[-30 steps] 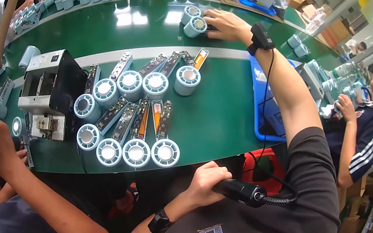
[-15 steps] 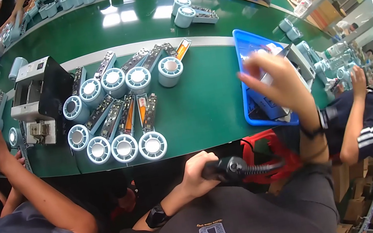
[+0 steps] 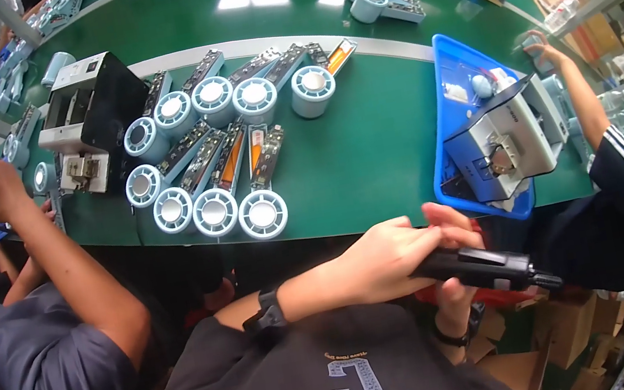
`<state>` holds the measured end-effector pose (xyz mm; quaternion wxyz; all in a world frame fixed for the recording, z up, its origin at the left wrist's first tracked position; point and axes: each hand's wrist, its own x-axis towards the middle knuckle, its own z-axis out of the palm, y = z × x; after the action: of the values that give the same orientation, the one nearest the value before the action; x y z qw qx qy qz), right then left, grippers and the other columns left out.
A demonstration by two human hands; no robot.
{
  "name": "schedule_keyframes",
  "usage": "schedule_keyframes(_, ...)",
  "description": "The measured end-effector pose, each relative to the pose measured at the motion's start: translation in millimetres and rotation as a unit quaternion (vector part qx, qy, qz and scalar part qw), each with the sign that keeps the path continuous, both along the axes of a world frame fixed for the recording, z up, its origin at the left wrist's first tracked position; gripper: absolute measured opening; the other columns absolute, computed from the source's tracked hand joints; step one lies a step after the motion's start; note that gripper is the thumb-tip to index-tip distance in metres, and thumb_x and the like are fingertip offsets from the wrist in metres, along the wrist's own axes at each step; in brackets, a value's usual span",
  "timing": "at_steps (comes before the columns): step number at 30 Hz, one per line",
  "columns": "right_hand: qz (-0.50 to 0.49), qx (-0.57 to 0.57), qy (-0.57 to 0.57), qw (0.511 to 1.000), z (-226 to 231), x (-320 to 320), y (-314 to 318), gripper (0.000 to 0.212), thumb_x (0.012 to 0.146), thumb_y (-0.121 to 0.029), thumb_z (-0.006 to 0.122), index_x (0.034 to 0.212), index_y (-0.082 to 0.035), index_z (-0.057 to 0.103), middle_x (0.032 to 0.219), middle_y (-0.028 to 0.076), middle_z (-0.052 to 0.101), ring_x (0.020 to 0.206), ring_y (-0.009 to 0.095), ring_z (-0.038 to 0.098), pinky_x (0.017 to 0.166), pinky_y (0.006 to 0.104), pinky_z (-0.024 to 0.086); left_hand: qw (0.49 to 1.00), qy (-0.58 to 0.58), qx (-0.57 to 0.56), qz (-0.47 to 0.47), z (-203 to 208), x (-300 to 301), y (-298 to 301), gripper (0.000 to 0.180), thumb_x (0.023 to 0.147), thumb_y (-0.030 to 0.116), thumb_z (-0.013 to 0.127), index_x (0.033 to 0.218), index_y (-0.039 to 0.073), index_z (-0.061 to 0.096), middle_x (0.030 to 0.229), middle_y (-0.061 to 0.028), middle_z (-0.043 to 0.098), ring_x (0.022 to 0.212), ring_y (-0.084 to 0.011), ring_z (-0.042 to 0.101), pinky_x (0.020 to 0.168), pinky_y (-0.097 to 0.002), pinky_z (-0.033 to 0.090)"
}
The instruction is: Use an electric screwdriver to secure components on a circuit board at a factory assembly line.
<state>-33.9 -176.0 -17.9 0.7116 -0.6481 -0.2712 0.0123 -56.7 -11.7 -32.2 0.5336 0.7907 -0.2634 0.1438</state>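
My left hand (image 3: 390, 259) is closed around a black electric screwdriver (image 3: 485, 268), held over my lap near the table's front edge. One end of the tool, narrow and ribbed, points right. My right hand (image 3: 455, 297) meets it from behind, thumb below and fingertips above, partly hidden by the tool. Beyond my hands, on the green table (image 3: 356, 162), lie two rows of light-blue round housings (image 3: 263, 214) with handles. Circuit boards (image 3: 268, 157) show along the handles, and an orange strip (image 3: 341, 54) shows in one.
A blue tray (image 3: 440, 164) holding a grey-white machine (image 3: 508, 148) stands at right. A black-and-white machine (image 3: 90, 121) is left of the housings. A co-worker's hand (image 3: 2, 187) grips a black tool at left. Another person's arm (image 3: 583, 97) reaches over the right side.
My right hand has come down from above the blue tray to the screwdriver. The screwdriver has moved right with my left hand. At right, the co-worker's arm now reaches forward. The view has shifted.
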Motion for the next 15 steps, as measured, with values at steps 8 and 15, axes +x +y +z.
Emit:
schedule_keyframes(8, -0.038, 0.238, -0.116, 0.964, 35, 61, 15, 0.065, 0.099, -0.049, 0.066, 0.130, 0.005, 0.047, 0.117, 0.023, 0.066, 0.081, 0.023, 0.069, 0.083, 0.0400, 0.058, 0.969, -0.115, 0.055, 0.213, 38, 1, 35, 0.055, 0.077, 0.037, 0.089, 0.119, 0.009, 0.067, 0.103, -0.0039, 0.070, 0.096, -0.0289, 0.067, 0.087, -0.0391, 0.046)
schedule_keyframes(15, -0.188, 0.097, -0.161, 0.964, 10, 87, 51, 0.060, 0.093, -0.016, 0.065, 0.140, 0.013, 0.041, 0.082, 0.014, 0.064, 0.054, 0.018, 0.056, 0.050, 0.0278, 0.048, 0.811, -0.022, 0.306, 0.498, 38, -56, 88, 0.037, 0.076, 0.035, 0.088, 0.105, 0.016, 0.075, 0.122, -0.0013, 0.071, 0.107, -0.0221, 0.065, 0.099, -0.0443, 0.039)
